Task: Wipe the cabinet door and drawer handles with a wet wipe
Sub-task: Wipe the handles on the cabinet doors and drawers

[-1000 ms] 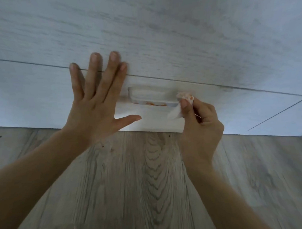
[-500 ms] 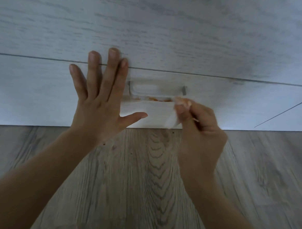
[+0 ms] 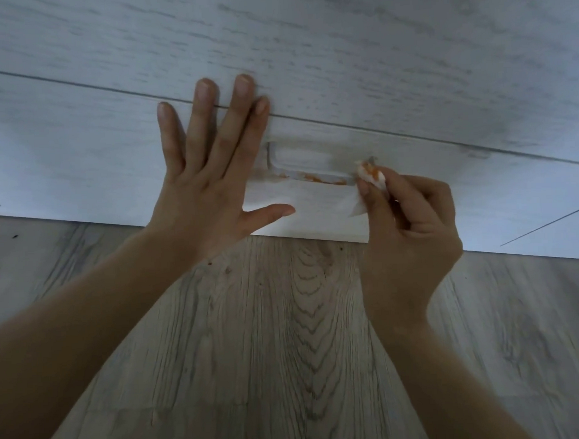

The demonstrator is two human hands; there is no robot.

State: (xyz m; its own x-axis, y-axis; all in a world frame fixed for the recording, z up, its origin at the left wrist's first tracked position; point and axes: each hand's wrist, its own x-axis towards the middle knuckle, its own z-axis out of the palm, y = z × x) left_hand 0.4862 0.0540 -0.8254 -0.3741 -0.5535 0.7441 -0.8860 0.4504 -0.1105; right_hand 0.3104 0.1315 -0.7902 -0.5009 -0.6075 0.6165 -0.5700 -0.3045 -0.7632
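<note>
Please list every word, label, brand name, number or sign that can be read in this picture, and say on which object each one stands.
There are none to read. The white drawer front, its handle, the wet wipe pinched in the right hand, the left hand and the wood floor carry no text, label or number; only orange smears show on the handle and the wipe.

The left hand (image 3: 211,176) lies flat with fingers spread on the pale drawer front (image 3: 83,167), just left of the handle (image 3: 308,172). The right hand (image 3: 410,234) pinches an orange-stained wet wipe (image 3: 372,177) against the handle's right end; orange smears (image 3: 313,178) line the bar. The wooden floor (image 3: 286,350) is nearer.
</note>
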